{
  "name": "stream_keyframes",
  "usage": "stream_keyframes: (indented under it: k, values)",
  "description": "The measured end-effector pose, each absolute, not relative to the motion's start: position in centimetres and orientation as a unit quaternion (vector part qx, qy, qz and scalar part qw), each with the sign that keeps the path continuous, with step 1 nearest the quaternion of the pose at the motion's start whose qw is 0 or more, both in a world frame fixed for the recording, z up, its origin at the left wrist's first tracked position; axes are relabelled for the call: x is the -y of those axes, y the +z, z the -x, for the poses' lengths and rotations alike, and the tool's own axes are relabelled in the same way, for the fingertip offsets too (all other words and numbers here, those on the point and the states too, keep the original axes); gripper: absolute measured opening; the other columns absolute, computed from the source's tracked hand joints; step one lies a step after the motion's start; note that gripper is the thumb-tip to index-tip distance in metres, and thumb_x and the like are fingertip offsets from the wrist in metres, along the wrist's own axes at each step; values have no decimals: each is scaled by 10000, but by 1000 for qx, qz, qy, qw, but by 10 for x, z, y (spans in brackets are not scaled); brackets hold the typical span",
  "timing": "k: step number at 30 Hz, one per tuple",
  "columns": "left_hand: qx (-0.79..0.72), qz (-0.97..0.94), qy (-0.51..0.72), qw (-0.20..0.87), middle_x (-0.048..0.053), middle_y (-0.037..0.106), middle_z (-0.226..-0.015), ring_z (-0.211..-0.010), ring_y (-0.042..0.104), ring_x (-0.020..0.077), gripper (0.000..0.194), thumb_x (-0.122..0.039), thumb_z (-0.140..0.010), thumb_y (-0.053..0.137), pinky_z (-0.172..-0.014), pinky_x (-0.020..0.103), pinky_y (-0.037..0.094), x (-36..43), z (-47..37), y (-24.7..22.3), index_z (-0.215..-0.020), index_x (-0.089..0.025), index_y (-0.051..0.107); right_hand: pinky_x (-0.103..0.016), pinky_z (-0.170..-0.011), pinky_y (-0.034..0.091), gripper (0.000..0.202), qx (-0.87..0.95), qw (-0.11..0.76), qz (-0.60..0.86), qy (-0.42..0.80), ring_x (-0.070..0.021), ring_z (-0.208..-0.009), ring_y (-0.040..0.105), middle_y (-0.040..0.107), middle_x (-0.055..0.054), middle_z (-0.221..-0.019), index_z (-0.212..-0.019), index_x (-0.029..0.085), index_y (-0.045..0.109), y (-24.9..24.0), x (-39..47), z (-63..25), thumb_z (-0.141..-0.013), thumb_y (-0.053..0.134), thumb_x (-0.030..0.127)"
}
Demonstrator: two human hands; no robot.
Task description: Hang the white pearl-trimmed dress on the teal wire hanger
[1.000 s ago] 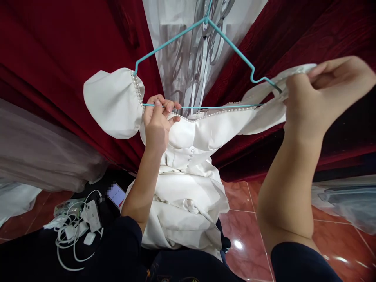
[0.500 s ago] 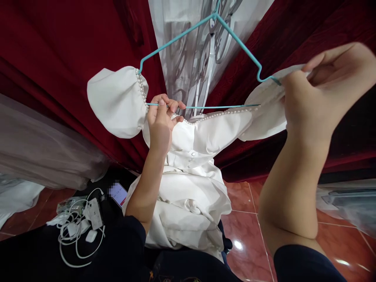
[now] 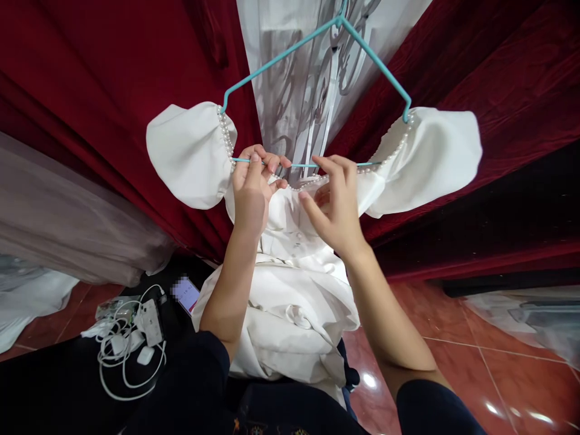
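Observation:
A white dress (image 3: pixel 294 290) with puffed sleeves and pearl trim along its neckline hangs on a light blue hanger (image 3: pixel 281 55). Both sleeves sit over the hanger's ends, and the skirt lies bunched toward my lap. My left hand (image 3: pixel 254 190) is closed on the hanger's lower bar, near the left sleeve (image 3: pixel 185 154). At the right half of the neckline is my right hand (image 3: pixel 338 202), its thumb and fingers apart, the fingertips close to the bar and pearls. Whether they touch the bar I cannot tell. The right sleeve (image 3: pixel 435 160) hangs free of my hands.
Dark red curtains (image 3: pixel 113 78) and a white metal scrollwork frame (image 3: pixel 328 90) stand behind the hanger. On a black surface at lower left lie white cables (image 3: pixel 122 362), a power strip (image 3: pixel 149 320) and a lit phone (image 3: pixel 185 295). Red tiles (image 3: pixel 435 320) cover the floor.
My right hand has left the right sleeve and moved left to the neckline. The right sleeve now sits on the hanger's right end. My left hand keeps its place on the bar.

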State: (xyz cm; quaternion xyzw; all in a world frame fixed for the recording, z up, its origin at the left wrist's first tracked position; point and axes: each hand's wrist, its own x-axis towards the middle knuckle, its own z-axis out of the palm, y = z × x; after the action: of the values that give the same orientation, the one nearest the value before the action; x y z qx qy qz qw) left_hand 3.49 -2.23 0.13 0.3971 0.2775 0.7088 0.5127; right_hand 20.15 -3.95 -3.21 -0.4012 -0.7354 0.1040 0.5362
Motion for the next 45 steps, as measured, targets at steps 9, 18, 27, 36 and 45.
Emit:
stream_keyframes:
  k: [9, 18, 27, 36, 45]
  values:
    - [-417, -512, 697, 280, 44, 727, -946, -850, 711, 176, 195, -405, -1039, 667, -655, 245, 536, 62, -29, -14, -1018, -222, 729, -307, -622, 502, 376, 688, 607, 391, 68, -212, -1039, 595, 542, -106, -1336, -1379, 306, 600, -45, 25, -197, -1013, 536, 362]
    - [-494, -561, 665, -5, 93, 520, -1431, -1487, 396, 305, 557, 5, -788, 749, -1347, 462, 167, 18, 5, 14, -1265, -240, 602, -403, -845, 600, 379, 693, 594, 402, 75, -241, -1151, 616, 557, -113, -1327, -1385, 286, 622, -45, 24, -201, -1024, 548, 375]
    - [-493, -575, 643, 114, 2, 550, -1452, -1555, 259, 283, 362, -96, -935, 756, -1323, 430, 227, -20, 29, 22, -1233, -277, 658, -315, -648, 490, 307, 666, 626, 403, 42, -169, -871, 588, 580, -76, -1098, -1223, 275, 729, -42, 12, -206, -1050, 574, 476]
    - [-455, -481, 733, 153, -76, 647, -798, -915, 617, 80, 394, 47, -1085, 429, -923, 239, 502, -43, 85, 6, -861, -171, 670, -381, -639, 495, 296, 661, 581, 474, 17, -167, -781, 541, 630, -79, -1012, -1082, 308, 730, -27, 12, -213, -1064, 543, 537]
    - [-433, -603, 625, 240, 66, 793, -1015, -989, 737, 193, 184, -135, -789, 725, -916, 263, 561, -5, 54, -45, -945, -162, 820, -337, -600, 433, 272, 657, 615, 434, 42, -142, -748, 533, 605, -46, -935, -1048, 287, 752, -27, 11, -208, -1046, 603, 515]
